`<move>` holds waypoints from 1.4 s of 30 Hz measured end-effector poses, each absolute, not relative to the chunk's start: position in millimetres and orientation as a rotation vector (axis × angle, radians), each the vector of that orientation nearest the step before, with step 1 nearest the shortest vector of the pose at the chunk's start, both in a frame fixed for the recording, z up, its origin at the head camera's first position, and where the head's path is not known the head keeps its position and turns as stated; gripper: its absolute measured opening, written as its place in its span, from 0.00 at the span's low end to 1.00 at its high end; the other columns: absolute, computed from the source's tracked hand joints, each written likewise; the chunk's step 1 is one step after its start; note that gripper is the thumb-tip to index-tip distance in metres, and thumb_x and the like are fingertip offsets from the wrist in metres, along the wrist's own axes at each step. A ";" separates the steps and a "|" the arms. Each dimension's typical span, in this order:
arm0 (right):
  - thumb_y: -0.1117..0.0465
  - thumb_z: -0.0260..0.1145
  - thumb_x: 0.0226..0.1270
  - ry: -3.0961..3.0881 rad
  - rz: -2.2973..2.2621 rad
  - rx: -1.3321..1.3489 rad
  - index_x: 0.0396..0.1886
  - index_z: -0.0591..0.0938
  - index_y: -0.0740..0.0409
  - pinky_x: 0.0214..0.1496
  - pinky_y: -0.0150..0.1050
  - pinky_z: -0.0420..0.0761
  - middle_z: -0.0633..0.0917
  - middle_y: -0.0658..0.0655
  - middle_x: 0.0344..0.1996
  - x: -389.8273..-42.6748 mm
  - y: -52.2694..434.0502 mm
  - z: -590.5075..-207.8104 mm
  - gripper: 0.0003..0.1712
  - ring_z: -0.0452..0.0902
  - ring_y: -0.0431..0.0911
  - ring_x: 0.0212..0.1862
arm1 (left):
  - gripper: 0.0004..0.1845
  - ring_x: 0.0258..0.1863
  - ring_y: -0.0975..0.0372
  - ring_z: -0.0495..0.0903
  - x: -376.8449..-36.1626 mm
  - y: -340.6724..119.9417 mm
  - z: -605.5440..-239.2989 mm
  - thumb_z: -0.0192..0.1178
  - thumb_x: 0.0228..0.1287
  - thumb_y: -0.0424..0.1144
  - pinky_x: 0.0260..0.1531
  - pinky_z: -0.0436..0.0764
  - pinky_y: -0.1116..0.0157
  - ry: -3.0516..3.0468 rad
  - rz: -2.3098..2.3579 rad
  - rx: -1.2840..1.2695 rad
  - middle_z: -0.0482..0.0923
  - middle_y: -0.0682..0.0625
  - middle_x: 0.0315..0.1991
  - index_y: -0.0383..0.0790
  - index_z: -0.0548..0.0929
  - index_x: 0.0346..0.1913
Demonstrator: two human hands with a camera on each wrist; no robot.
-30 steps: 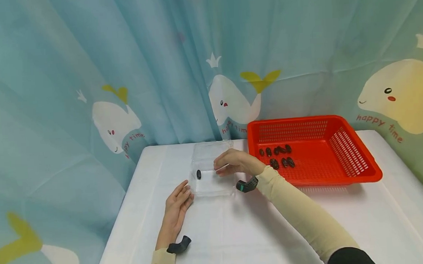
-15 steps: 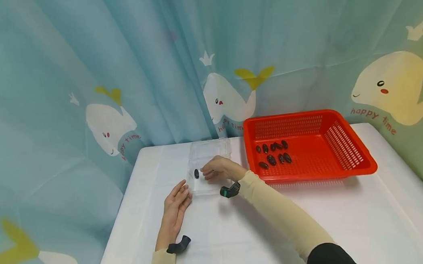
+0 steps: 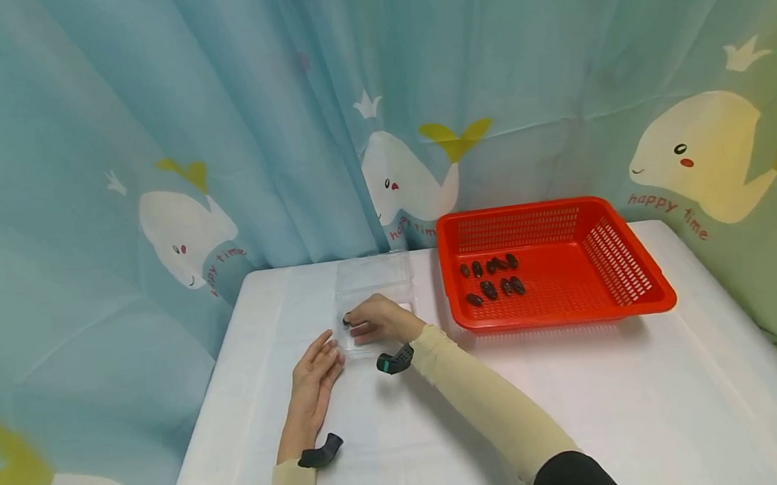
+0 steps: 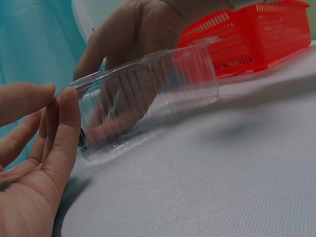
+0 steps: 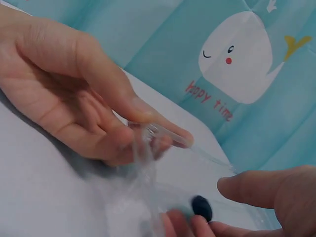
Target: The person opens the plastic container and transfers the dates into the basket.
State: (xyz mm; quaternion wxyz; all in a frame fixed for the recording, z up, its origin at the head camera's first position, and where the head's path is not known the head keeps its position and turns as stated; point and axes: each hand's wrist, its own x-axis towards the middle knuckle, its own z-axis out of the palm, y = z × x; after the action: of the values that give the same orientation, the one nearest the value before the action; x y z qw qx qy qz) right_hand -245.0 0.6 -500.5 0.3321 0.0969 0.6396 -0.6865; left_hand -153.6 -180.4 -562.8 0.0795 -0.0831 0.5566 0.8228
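A clear plastic container (image 3: 372, 273) stands on the white table (image 3: 571, 394), its ribbed wall close in the left wrist view (image 4: 148, 98). One small dark oval piece (image 3: 346, 320) lies inside near its left wall. My right hand (image 3: 355, 325) reaches into the container. Its fingertips (image 5: 190, 228) touch the dark piece (image 5: 201, 208), while the thumb (image 5: 261, 186) stays apart from it. My left hand (image 3: 322, 350) lies flat on the table, straight fingers (image 4: 66, 128) resting against the container's near left corner.
A red mesh basket (image 3: 632, 287) stands right of the container, with several dark oval pieces (image 3: 491, 277) at its left end. A teal whale-print curtain (image 3: 157, 175) hangs behind and to the left of the table.
My right hand has slid left across the container until its fingertips reached the dark piece. The left hand has stayed at the container's corner. The head view has shifted.
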 end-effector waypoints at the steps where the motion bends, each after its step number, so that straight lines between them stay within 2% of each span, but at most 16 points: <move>1: 0.67 0.68 0.71 1.670 -1.800 0.254 0.51 0.83 0.73 0.57 0.44 0.89 0.82 0.58 0.40 -244.7 -2.2 -501.9 0.14 0.83 0.48 0.41 | 0.30 0.52 0.69 0.79 -153.2 -180.8 -562.6 0.55 0.78 0.28 0.56 0.83 0.74 1.665 2.463 -0.248 0.73 0.53 0.57 0.36 0.64 0.79; 5: 0.69 0.66 0.70 1.695 -1.825 0.253 0.50 0.82 0.72 0.51 0.41 0.91 0.80 0.57 0.35 -243.0 -8.8 -506.4 0.13 0.81 0.47 0.37 | 0.30 0.53 0.68 0.79 -152.3 -180.7 -561.9 0.55 0.78 0.28 0.57 0.82 0.74 1.645 2.466 -0.238 0.73 0.53 0.57 0.35 0.63 0.79; 9: 0.69 0.65 0.72 1.706 -1.838 0.238 0.53 0.81 0.74 0.51 0.42 0.91 0.81 0.58 0.34 -240.9 -8.6 -507.5 0.15 0.81 0.46 0.36 | 0.30 0.53 0.68 0.78 -151.6 -179.8 -562.0 0.55 0.78 0.28 0.57 0.82 0.74 1.643 2.463 -0.247 0.73 0.53 0.58 0.36 0.63 0.79; 15: 0.68 0.65 0.74 1.710 -1.860 0.226 0.51 0.83 0.73 0.48 0.38 0.91 0.83 0.58 0.32 -240.4 -7.7 -510.3 0.13 0.83 0.45 0.34 | 0.29 0.53 0.69 0.79 -151.6 -180.2 -561.0 0.54 0.78 0.28 0.57 0.82 0.74 1.650 2.466 -0.252 0.72 0.51 0.60 0.37 0.64 0.78; 24: 0.68 0.68 0.71 1.721 -1.845 0.225 0.47 0.86 0.70 0.50 0.40 0.91 0.85 0.57 0.31 -241.1 -7.0 -512.7 0.10 0.84 0.44 0.33 | 0.29 0.53 0.68 0.79 -152.2 -180.9 -560.6 0.54 0.78 0.27 0.57 0.83 0.74 1.647 2.475 -0.260 0.71 0.50 0.60 0.38 0.65 0.78; 32: 0.66 0.69 0.71 1.674 -1.859 0.234 0.46 0.86 0.67 0.52 0.41 0.90 0.85 0.56 0.33 -241.9 -1.4 -511.1 0.09 0.84 0.46 0.36 | 0.29 0.55 0.68 0.78 -153.5 -179.9 -562.0 0.54 0.78 0.27 0.57 0.83 0.73 1.655 2.475 -0.256 0.71 0.50 0.59 0.37 0.65 0.78; 42: 0.64 0.68 0.74 1.664 -1.931 0.165 0.53 0.84 0.68 0.47 0.35 0.90 0.85 0.54 0.38 -234.5 12.1 -502.2 0.14 0.85 0.44 0.37 | 0.29 0.54 0.67 0.78 -153.5 -180.0 -562.0 0.56 0.77 0.27 0.56 0.83 0.73 1.637 2.483 -0.266 0.72 0.49 0.59 0.37 0.66 0.77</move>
State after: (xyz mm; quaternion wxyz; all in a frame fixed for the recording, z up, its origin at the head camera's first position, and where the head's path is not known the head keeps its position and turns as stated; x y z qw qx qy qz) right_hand -234.5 12.1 -502.2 0.2893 0.0619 0.6235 -0.7237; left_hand -153.5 -180.0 -562.0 0.0779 -0.0887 0.5467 0.8290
